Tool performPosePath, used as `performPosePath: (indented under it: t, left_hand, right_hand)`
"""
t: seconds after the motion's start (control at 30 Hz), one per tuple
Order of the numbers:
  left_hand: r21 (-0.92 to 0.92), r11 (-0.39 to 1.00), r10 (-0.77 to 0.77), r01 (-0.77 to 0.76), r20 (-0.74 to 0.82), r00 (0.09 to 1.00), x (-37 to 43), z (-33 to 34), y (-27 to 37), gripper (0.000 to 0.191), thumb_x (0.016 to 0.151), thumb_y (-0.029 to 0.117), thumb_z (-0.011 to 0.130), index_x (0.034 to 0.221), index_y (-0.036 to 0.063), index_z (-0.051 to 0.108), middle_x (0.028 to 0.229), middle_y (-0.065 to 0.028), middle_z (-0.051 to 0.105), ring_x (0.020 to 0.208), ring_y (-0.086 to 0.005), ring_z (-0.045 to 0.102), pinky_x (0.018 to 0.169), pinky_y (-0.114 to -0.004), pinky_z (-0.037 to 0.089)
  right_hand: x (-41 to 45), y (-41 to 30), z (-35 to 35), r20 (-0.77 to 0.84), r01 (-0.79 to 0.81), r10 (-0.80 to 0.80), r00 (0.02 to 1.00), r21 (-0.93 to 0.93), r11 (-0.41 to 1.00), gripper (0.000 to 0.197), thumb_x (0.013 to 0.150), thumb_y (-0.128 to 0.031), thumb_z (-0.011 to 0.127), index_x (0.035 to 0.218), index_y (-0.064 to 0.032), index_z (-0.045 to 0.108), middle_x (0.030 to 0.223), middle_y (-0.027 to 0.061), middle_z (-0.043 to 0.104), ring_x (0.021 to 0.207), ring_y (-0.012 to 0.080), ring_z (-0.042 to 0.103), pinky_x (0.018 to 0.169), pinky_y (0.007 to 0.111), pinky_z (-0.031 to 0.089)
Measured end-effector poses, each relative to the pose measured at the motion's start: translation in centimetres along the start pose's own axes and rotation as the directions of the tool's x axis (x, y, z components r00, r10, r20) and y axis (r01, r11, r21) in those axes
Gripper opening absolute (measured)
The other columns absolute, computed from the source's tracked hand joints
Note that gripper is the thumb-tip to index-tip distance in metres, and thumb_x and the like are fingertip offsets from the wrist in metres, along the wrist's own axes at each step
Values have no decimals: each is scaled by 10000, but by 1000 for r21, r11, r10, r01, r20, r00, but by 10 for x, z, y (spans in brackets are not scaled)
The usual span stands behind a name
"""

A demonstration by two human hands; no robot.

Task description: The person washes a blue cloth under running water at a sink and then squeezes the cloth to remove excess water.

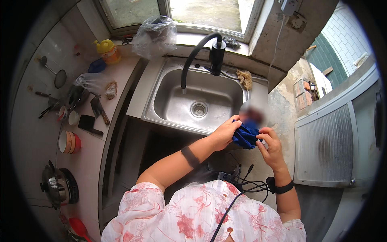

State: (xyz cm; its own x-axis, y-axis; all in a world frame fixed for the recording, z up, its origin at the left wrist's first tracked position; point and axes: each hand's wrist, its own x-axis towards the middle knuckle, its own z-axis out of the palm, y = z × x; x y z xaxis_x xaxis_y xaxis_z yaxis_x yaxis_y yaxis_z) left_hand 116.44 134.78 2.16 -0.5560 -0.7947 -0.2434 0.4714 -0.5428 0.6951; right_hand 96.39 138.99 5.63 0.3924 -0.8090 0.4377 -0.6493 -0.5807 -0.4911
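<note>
A bunched dark-blue cloth [243,136] is in front of the sink's near right corner. My left hand [224,133] grips its left side, thumb on top. At the opposite side, the fingertips of my right hand [270,146] pinch the cloth's edge, and a small pale bit shows by them. Just beyond the cloth a patch is blurred, so the reddish and white thing there cannot be made out. The stainless steel sink [172,99] lies ahead, its drain strainer [199,109] in view. Over the basin arches a black flexible faucet [193,54].
On the left counter are a cleaver [99,109], a dark chopper [89,124], stacked bowls [70,142] and a lidded pot [56,184]. A yellow jug [108,51] stands near the window. Black cables [251,190] hang by my right wrist. A door [325,145] is at right.
</note>
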Motion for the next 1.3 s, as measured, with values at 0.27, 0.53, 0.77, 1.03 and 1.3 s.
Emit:
performPosePath:
  t: [0.27, 0.53, 0.77, 1.03, 1.3]
  left_hand:
    - [116, 983, -151, 141, 83, 985, 87, 89, -69, 356, 948, 249, 390, 1238, 47, 437, 1228, -82, 503, 1088, -192, 511, 913, -330, 430]
    - [162, 953, -256, 256, -25, 966, 184, 176, -115, 422, 957, 357, 358, 1195, 32, 487, 1145, -77, 559, 1034, -194, 552, 885, -335, 445]
    - [413, 910, -131, 26, 227, 965, 281, 234, -134, 389, 967, 296, 339, 1199, 20, 487, 1189, -98, 538, 1054, -208, 539, 901, -329, 433]
    - [205, 963, -242, 175, 371, 897, 401, 277, -119, 395, 960, 287, 340, 1218, 18, 467, 1240, -113, 490, 1113, -214, 495, 925, -345, 414]
    - [340, 543, -35, -768, 923, 384, 535, 371, -106, 390, 883, 276, 530, 1181, 31, 476, 1244, -97, 405, 1122, -191, 425, 840, -287, 430]
  right_hand:
    - [-90, 86, -81, 29, -296, 296, 955, -13, 955, 153, 724, -49, 621, 789, -32, 484, 792, 88, 518, 649, 225, 535, 581, 302, 431]
    - [-185, 206, -193, -325, -608, 689, 647, 325, 724, 143, 821, -146, 571, 807, -8, 534, 708, 83, 595, 609, 177, 570, 582, 296, 454]
    - [-175, 270, -205, 46, -633, 659, 751, 334, 699, 186, 835, -164, 579, 927, -3, 601, 840, 77, 599, 751, 143, 572, 684, 271, 455]
    - [-111, 360, -250, 159, -761, 792, 589, 439, 478, 359, 851, -157, 550, 1172, -26, 458, 1006, 85, 582, 891, 157, 564, 765, 276, 459]
    - [-60, 470, -273, 80, -210, 758, 647, 975, 76, 441, 898, -285, 485, 1292, -127, 364, 1231, 43, 471, 1099, 152, 494, 882, 298, 453]
